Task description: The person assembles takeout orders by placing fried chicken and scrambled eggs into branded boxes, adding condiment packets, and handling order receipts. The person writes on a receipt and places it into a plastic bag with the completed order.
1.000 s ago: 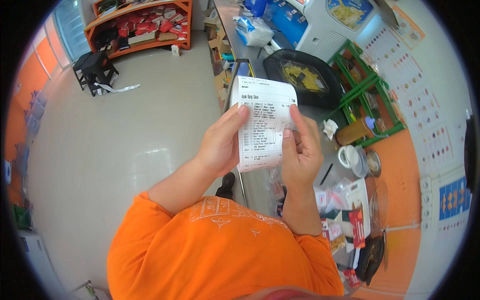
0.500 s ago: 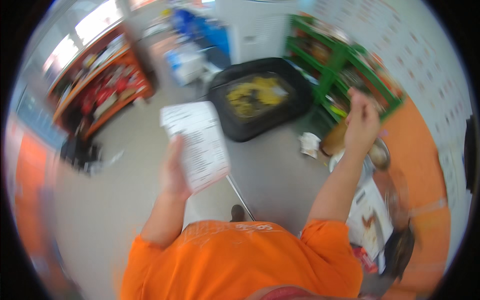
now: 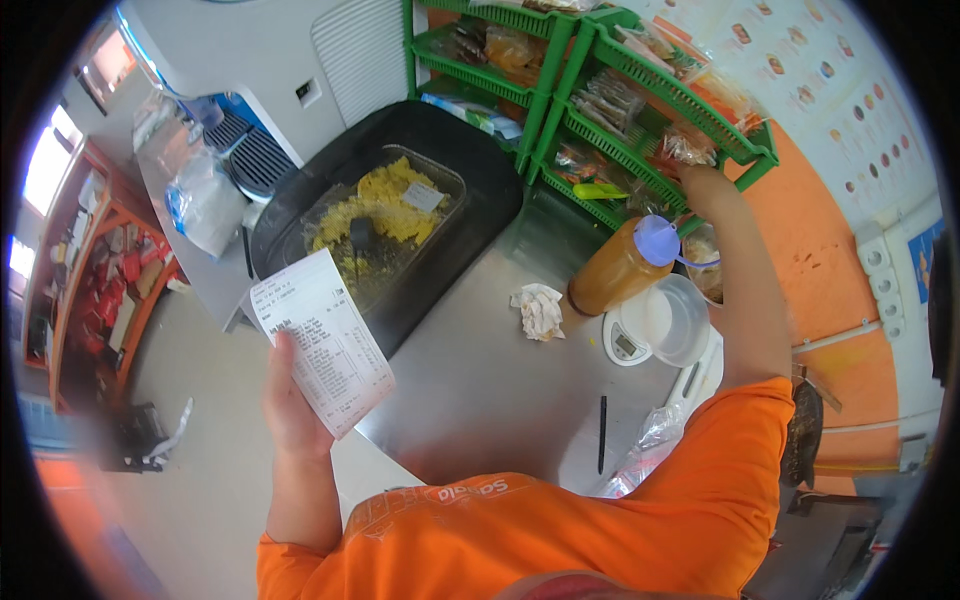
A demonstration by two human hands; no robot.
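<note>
My left hand [image 3: 293,400] holds a long printed paper slip [image 3: 325,345], with the thumb across its face and the fingers behind. My right hand [image 3: 712,192] reaches into the right-hand stack of green baskets [image 3: 660,185]. Its fingertips are at a clear bag of small pale items [image 3: 688,145] and are mostly hidden, so I cannot tell whether they grip it. Below that hand stands a bottle of brown sauce [image 3: 608,272] with a lilac cap.
A black tray [image 3: 480,190] holds a clear container of yellow food [image 3: 375,215]. A crumpled paper [image 3: 540,312], a white digital scale [image 3: 625,340], a clear bowl [image 3: 682,322] and a black pen [image 3: 602,435] lie on the metal counter [image 3: 480,365]. An orange shelf [image 3: 125,215] stands far left.
My right hand has moved from above the counter into the green baskets. The view has turned right, and my left hand with the paper slip now appears lower and further left.
</note>
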